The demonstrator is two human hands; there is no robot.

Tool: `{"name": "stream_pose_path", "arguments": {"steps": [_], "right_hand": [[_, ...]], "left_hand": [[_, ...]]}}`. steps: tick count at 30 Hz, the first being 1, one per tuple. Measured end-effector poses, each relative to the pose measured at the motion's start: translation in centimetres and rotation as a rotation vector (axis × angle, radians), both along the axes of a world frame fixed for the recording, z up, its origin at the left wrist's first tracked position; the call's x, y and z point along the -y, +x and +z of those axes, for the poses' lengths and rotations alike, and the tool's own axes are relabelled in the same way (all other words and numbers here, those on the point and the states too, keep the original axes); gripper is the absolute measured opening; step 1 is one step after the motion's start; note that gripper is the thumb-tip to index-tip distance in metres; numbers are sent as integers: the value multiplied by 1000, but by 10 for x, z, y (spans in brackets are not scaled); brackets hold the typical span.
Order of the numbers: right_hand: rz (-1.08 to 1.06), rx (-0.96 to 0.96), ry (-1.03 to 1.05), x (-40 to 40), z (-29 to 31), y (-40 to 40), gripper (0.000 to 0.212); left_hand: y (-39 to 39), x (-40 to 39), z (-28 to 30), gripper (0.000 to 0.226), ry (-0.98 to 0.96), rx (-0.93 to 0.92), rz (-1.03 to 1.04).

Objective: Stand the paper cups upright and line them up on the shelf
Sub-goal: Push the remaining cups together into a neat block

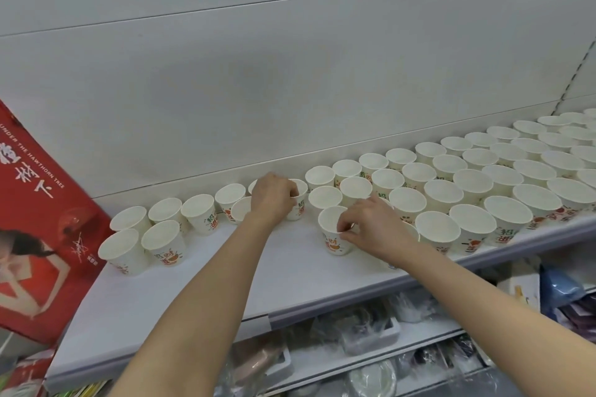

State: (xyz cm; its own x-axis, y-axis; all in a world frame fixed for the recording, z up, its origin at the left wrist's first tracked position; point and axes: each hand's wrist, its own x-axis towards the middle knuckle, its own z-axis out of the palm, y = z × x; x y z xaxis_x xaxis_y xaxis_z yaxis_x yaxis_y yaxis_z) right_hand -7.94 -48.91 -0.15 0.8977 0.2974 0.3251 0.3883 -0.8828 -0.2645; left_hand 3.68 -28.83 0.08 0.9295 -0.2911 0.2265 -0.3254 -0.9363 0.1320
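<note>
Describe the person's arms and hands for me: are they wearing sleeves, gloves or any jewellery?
Both arms are bare from the bottom of the picture up to the wrists, with no sleeve showing. The left hand and the right hand wear no gloves. No watch, bracelet or ring shows on the parts in view, and there are no markings on them.

Left hand (272, 196) covers most of a back-row cup (298, 200). Cup rows (548, 151) run off frame at 3 o'clock. Red box (38, 203) cropped at 9. Lower-shelf goods (371, 332) blurred.
</note>
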Motion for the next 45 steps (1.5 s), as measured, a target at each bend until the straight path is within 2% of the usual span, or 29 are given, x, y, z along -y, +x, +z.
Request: {"name": "stream_pose_path", "arguments": {"steps": [7, 15, 19, 22, 26, 29, 31, 34, 38, 41, 43, 45], "right_hand": [[-13, 39, 0, 9, -10, 3, 14], [13, -47, 4, 19, -4, 4, 11], [27, -46, 63, 20, -1, -1, 24], [94, 61, 100, 12, 3, -2, 27], [101, 160, 166, -9, -1, 5, 19], [88, 138, 156, -27, -9, 20, 15], [100, 128, 150, -40, -11, 33, 13], [101, 107, 103, -61, -5, 53, 12], [90, 116, 23, -90, -1, 91, 22], [115, 96, -169, -107, -2, 118, 30], [103, 41, -318, -118, -2, 129, 27], [69, 29, -377, -128, -3, 133, 20]], "left_hand": [[12, 4, -2, 18, 9, -7, -18], [14, -5, -4, 22, -40, -43, -14], [8, -10, 3, 32, -90, -77, -16], [-6, -27, 9, 27, -184, -4, 31], [-38, -67, -3, 20, -327, 165, 177], [-51, -89, -16, 28, -285, 94, 190], [-54, -97, -20, 20, -190, 61, 157], [-61, -107, -19, 7, -207, 83, 141], [-76, -120, -16, 6, -269, 97, 112], [-88, -129, -16, 7, -311, 90, 88], [-96, -135, -17, 8, -334, 87, 92], [-101, -141, -19, 9, -355, 93, 104]]}}
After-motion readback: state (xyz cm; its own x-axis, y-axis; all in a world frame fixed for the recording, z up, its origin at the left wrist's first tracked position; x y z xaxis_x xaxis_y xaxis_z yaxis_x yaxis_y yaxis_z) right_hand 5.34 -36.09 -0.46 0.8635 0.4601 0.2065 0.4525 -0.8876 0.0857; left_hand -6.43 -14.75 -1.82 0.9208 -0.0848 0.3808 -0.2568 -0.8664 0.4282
